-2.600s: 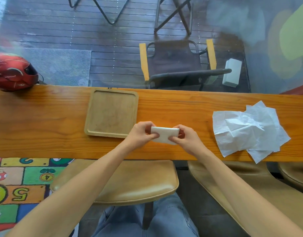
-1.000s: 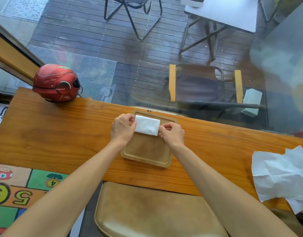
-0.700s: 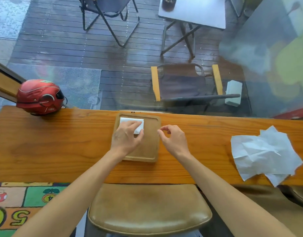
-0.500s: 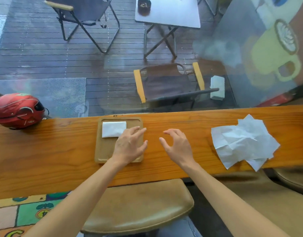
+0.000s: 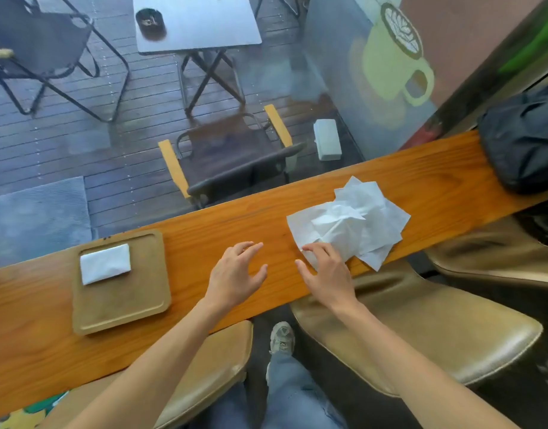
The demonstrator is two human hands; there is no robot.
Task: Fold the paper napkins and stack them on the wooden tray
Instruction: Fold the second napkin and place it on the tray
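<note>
- Head camera shows one folded napkin [image 5: 105,264] lying in the far-left part of the wooden tray [image 5: 133,308], while the loose napkin pile [image 5: 356,224] sits well apart to the right on the wooden counter [image 5: 204,239].
- Our right hand [image 5: 327,274] has its fingers spread loosely, fingertips touching the near-left corner of the pile; we cannot tell whether a sheet is actually pinched yet.
- Our left hand [image 5: 235,274] hovers over bare counter between tray and pile, fingers relaxed and apart, holding nothing.
- Risk one: the sheets overlap and look crumpled together, so a pull on that corner could drag two or three at once, or slide the whole pile toward the counter's near edge and over it onto the stool [image 5: 437,329].
- Risk two: thin paper gripped by a single corner may tear if the rest catches under its neighbours.
- Risk three: a creased sheet will probably fold crooked, and an uneven fold would stack badly on the one already in the tray.
- Risk four: the tray holds its napkin off-centre, so later ones placed carelessly could lean against the rim.
</note>
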